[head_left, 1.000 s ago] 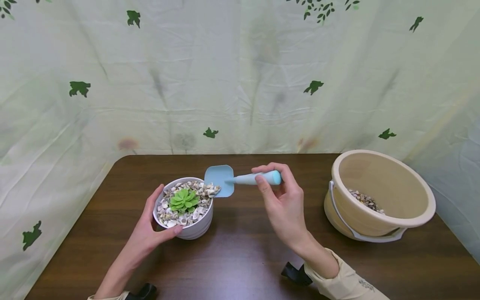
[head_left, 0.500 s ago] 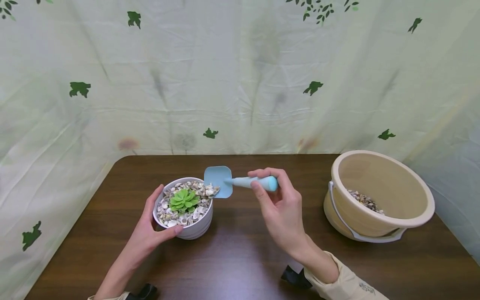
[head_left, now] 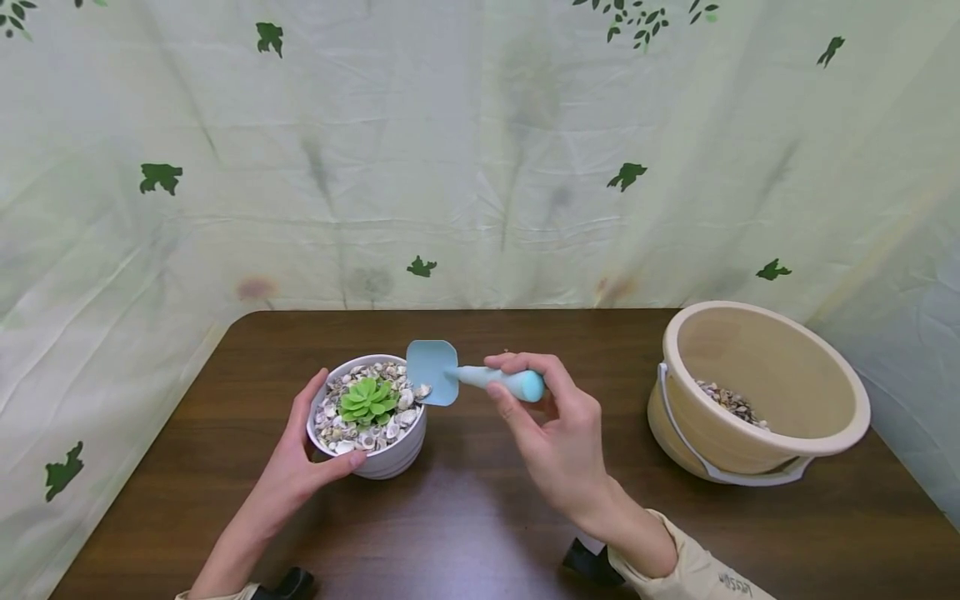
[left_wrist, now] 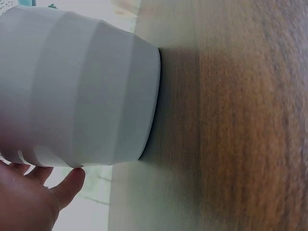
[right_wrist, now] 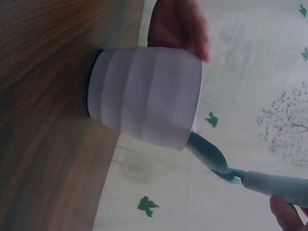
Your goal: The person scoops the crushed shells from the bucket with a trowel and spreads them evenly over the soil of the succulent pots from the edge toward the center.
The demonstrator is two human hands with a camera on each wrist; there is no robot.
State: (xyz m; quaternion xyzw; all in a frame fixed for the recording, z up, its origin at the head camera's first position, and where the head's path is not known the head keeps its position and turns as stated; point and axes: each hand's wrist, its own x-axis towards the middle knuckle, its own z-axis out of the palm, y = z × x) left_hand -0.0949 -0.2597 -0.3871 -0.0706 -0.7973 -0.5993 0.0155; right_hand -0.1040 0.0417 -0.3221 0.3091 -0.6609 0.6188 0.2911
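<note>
In the head view a white ridged flowerpot stands on the table, filled with small shells around a green succulent. My left hand holds the pot from its left side, thumb at the near rim. My right hand grips the handle of a light blue hand shovel, its blade at the pot's right rim. A few shells lie at the blade's near left edge. From the right wrist, the shovel tilts down towards the rim of the pot. The left wrist view shows the pot's ridged wall.
A beige bucket with a grey handle stands at the table's right, with more shells inside. Behind the brown wooden table hangs a pale curtain with green leaf prints.
My right hand has shifted slightly left and nearer, tilting the shovel. Most shells on the blade have slid into the pot. My left hand and the pot have stayed put.
</note>
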